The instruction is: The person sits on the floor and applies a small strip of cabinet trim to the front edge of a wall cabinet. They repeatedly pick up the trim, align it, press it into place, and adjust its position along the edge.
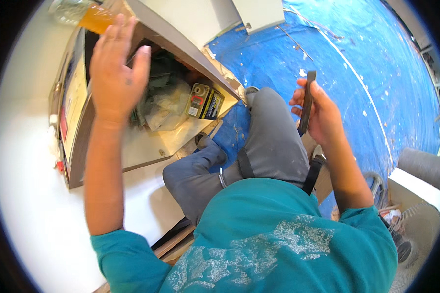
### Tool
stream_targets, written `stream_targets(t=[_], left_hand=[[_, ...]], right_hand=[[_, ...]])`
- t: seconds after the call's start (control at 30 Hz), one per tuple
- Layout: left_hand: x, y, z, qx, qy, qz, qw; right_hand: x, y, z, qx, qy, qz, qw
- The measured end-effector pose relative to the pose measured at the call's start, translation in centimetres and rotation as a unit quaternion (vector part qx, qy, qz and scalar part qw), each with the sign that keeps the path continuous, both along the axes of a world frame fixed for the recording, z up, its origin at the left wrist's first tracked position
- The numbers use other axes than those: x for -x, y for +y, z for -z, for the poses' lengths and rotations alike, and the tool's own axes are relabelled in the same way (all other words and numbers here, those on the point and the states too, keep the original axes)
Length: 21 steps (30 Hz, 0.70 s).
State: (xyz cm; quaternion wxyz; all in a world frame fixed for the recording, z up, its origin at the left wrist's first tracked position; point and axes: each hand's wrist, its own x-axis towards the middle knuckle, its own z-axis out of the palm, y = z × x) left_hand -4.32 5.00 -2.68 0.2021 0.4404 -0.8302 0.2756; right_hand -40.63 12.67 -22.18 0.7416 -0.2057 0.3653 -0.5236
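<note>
My left hand [116,75] is raised over the upper left of an open wooden cabinet [176,27], its fingers stretched out and holding nothing. Just beyond the fingertips lies a clear plastic bottle [95,18] with orange liquid. Off to the right, my right hand [325,119] is closed around a narrow, flat dark bar [307,103], held upright above the floor; its exact kind I cannot tell. Inside the cabinet are crumpled plastic bags [164,100] and a yellow and black box [205,101]. My left forearm covers part of the cabinet.
Blue plastic sheeting [376,93] covers the floor, with scraps on it. A white panel [261,14] stands at the far middle. On the right are a grey roll-like object [422,168] and a fan [418,239]. A white surface [39,195] runs along the left.
</note>
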Motion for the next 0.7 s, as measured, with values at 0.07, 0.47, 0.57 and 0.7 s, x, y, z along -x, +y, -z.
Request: stream_targets(t=[0.07,0.47,0.57,0.7], left_hand=[[1.8,2.3,1.5,-0.02,0.088,0.04,0.995],[5.6,17.5,12.5,-0.479,0.548,0.019,0.685],[4.6,18.5,12.0,-0.484,0.577,0.018,0.657],[3.5,19.5,11.9,-0.479,0.587,0.011,0.653]], right_hand=[[-2.0,1.0,0.0,0.034,-0.011,-0.029,0.999],[-13.5,3.9,-4.9,0.214,0.03,-0.201,0.956],[-14.5,4.3,-5.9,0.196,0.03,-0.269,0.943],[-15.2,4.7,-5.0,0.241,0.083,-0.276,0.927]])
